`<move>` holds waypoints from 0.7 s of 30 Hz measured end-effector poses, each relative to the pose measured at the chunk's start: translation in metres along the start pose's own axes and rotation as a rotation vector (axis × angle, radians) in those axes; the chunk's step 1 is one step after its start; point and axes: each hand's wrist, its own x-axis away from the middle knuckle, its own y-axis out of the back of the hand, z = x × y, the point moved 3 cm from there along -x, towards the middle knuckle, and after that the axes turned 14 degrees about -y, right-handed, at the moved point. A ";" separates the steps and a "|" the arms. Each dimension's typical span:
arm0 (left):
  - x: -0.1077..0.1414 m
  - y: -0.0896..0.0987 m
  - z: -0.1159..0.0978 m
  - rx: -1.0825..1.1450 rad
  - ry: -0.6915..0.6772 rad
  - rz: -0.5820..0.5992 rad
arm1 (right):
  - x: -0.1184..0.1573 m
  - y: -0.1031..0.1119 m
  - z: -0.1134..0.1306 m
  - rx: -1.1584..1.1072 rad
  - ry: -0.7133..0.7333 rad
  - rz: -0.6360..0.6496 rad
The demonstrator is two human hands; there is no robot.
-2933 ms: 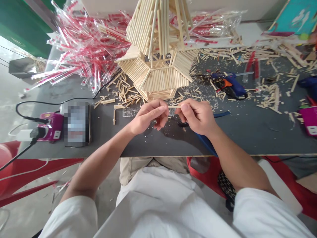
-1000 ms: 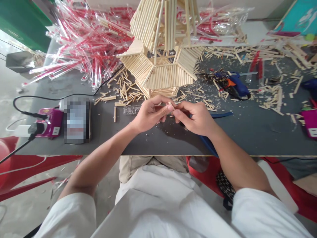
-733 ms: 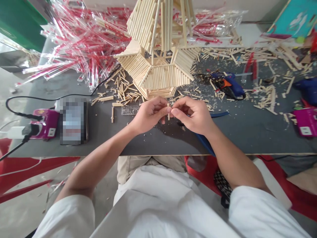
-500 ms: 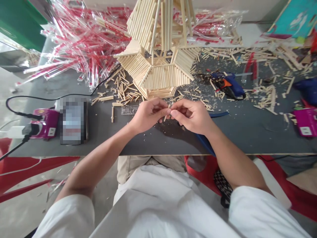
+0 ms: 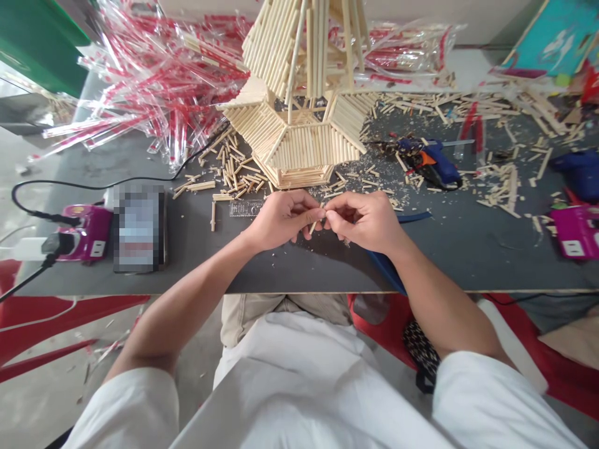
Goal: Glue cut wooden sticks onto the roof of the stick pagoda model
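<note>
Just in front of a tiered model made of wooden sticks (image 5: 306, 143), my two hands meet at the fingertips. My left hand (image 5: 290, 218) is closed on a short wooden stick (image 5: 314, 226), which slants down from its thumb and forefinger. My right hand (image 5: 360, 218) pinches close beside the stick's upper end; what lies between its fingertips is too small to make out. A clear plastic ruler (image 5: 243, 208) lies partly under my left hand. Loose cut sticks (image 5: 236, 168) are scattered left of the model's base.
A phone (image 5: 139, 231) and a purple power socket (image 5: 88, 232) with black cables lie at left. Plastic wrappers (image 5: 163, 81) are heaped at back left. Right of the model are a blue glue gun (image 5: 437, 163), stick scraps and another purple box (image 5: 575, 231). A blue strip (image 5: 386, 269) crosses the front edge.
My fingertips have shifted slightly, and more of the short stick shows below my left thumb. My right fingertips have moved a little to the right. The model and tools lie as before.
</note>
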 end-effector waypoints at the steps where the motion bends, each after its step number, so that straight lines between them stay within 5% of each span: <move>1: 0.000 0.000 0.001 0.012 0.003 0.007 | 0.000 0.000 0.000 0.012 0.012 -0.003; 21: 0.000 0.000 -0.005 0.050 0.072 0.068 | 0.001 0.002 0.002 0.086 0.020 0.052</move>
